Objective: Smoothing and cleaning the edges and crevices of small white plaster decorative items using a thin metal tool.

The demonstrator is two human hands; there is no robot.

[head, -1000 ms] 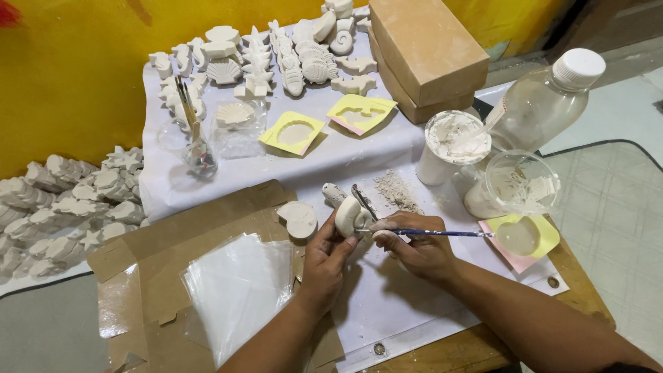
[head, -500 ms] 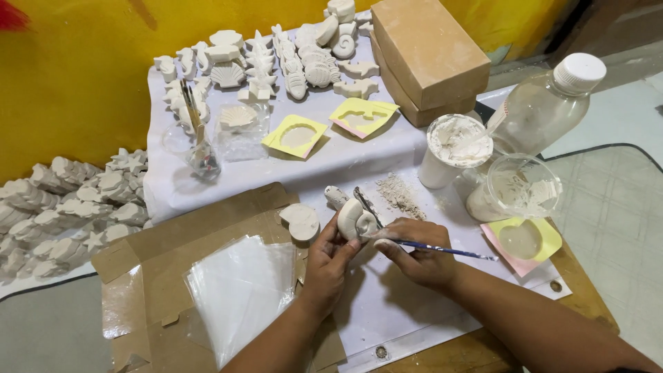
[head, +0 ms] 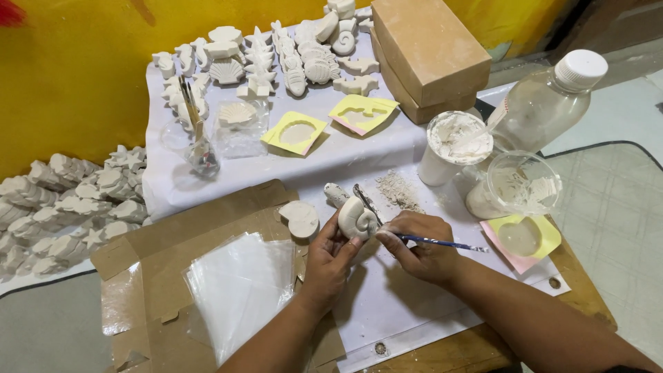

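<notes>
Cardboard box (head: pixel 428 52) at table's (head: pixel 580 290) far edge; clear bottle (head: pixel 545 103), white cup (head: pixel 449 146) near right edge; 2 yellow moulds (head: pixel 295 132) mid-table.

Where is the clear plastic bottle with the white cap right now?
The clear plastic bottle stands at the table's upper right, right of the cardboard box.

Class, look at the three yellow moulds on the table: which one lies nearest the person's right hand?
The yellow mould with the round cavity, right of the right hand, below the clear cup.

brush tip (head: pixel 387 235) perhaps hidden, forearms cropped
</notes>
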